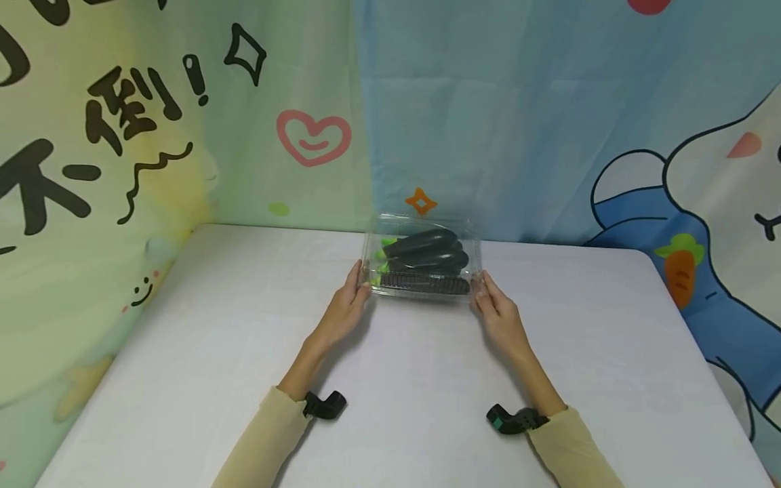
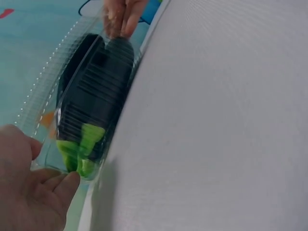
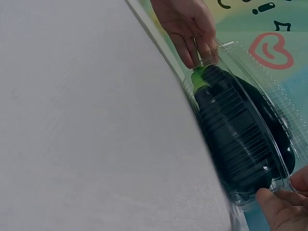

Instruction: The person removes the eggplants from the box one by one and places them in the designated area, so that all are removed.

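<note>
Two hands hold one clear plastic clamshell box at the far middle of the white counter, close to the cartoon backdrop. The left hand is on the left end of the box and the right hand is on the right end, so the box sits between them and rests on the counter. In the left wrist view, the left hand has its thumb above the box rim and its fingers below, so this grip pinches the corner of the box. In the right wrist view, the right hand shows only some fingertips at the near corner; they touch the rim, and the grip looks like a pinch there too.

Inside the box lie two dark aubergines, one over the other, with their green stems toward the left hand. The lid is closed over them and its ribs show as dark lines along the front.

Two black wrist mounts are visible in the head view, one on each forearm, just beyond the two beige sleeves.
</note>
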Demonstrator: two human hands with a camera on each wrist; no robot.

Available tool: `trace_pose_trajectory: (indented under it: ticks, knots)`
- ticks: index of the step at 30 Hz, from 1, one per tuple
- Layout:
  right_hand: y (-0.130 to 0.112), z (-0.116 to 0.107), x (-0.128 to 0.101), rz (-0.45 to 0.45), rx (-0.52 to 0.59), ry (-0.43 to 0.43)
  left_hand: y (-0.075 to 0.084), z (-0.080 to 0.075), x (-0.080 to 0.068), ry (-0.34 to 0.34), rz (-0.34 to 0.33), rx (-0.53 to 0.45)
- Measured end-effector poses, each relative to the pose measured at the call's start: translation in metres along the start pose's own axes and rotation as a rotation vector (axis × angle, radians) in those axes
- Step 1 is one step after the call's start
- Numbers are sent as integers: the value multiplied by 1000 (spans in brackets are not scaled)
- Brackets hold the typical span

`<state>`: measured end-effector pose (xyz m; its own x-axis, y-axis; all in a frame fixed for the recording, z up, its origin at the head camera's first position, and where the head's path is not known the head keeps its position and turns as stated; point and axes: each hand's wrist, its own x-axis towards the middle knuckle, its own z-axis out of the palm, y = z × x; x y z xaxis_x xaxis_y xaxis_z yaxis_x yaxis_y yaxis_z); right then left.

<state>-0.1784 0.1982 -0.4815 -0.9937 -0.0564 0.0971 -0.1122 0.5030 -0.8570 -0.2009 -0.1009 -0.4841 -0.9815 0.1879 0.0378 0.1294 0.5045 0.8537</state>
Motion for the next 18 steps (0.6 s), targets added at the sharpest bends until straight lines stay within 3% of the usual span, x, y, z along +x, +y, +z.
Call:
trace_pose_trajectory:
  ticks: [9,18]
  knots:
    - [-2,-2,-1,0,-16,11,3,6,-2,44,61,52]
    - [0,-1,2,31,32,-14,0,-1,-3,13,58,27]
